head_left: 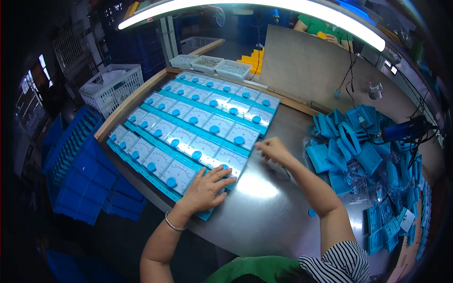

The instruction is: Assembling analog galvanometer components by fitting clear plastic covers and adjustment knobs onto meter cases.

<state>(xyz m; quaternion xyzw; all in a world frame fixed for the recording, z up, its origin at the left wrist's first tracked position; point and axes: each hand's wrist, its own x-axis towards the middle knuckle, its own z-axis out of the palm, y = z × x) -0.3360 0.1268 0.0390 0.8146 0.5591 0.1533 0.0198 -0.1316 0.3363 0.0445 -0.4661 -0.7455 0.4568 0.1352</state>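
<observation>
Rows of analog panel meters (203,118), with white scale faces, clear covers and round blue knobs, lie on the metal worktable (283,207). My left hand (207,188) rests with its fingers spread over the near right corner of the rows, touching the meters there. Just off the right edge of the rows, my right hand (274,151) is closed in a pinch. Whatever its fingertips may hold is hidden or too small to make out. A small round blue piece (312,212) lies on the metal near my right forearm.
At right is a heap of blue plastic housings (354,141). Trays of small parts (233,69) line the far edge. Left of the table stand a white basket (113,89) and blue crates (85,170). A lamp (255,9) hangs overhead; a person (325,30) sits beyond the partition.
</observation>
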